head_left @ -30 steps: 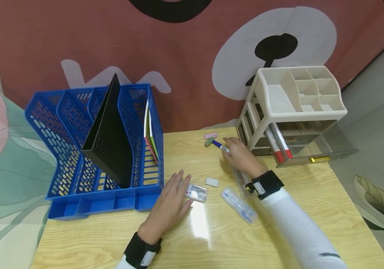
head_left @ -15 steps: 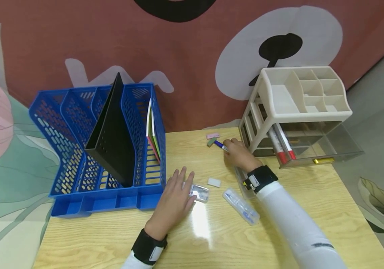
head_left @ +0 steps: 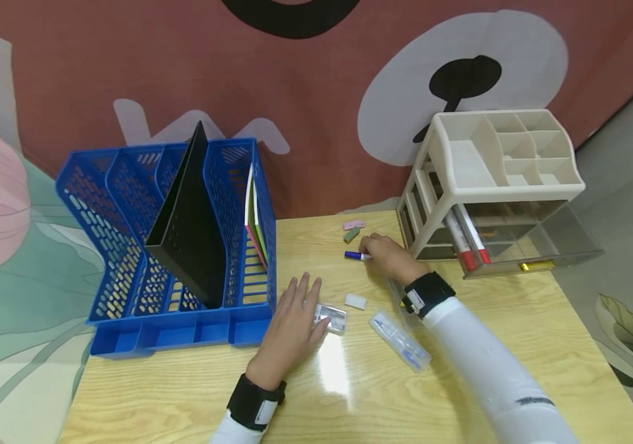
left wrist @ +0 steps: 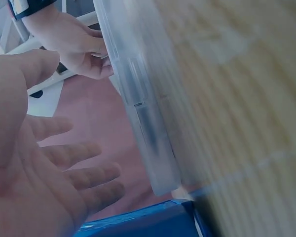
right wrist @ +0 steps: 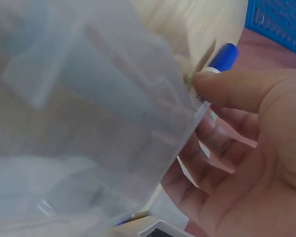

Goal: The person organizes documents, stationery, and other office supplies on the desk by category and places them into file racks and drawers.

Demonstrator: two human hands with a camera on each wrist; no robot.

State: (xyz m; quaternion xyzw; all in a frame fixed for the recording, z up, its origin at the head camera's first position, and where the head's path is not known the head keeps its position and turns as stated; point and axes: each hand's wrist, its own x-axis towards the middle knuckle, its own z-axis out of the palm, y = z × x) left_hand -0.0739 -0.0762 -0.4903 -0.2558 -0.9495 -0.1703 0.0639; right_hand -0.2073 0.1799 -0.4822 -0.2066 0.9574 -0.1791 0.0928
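Patterned cloth (head_left: 316, 123) hangs behind a wood-grain table (head_left: 155, 394), with a blue file rack (head_left: 213, 333) toward the person's left and a white organiser (head_left: 494, 191) toward the right, its clear drawer (head_left: 516, 266) pulled out. As seen from where I stand, the right hand (head_left: 388, 254) pinches a blue-capped marker (head_left: 356, 255) between thumb and curled fingers; the cap projects beyond the fingertips, toward the rack, while the rest of the barrel is largely hidden by the hand. Just beyond the cap, and apart from it, lie a green block (head_left: 352, 234) and a pink block (head_left: 353, 225). In the right wrist view, clear plastic (right wrist: 113, 98) fills the foreground, its edge running close to the fingers; contact cannot be determined. The left hand (head_left: 288, 336) has its fingers extended and grips nothing; a small clear case (head_left: 334, 319) lies beside them, partly overlapped by the thumb, whether touched or not being unclear. Between the two hands are a white block (head_left: 355, 301) and, nearer the person, a clear pen case (head_left: 400, 340).
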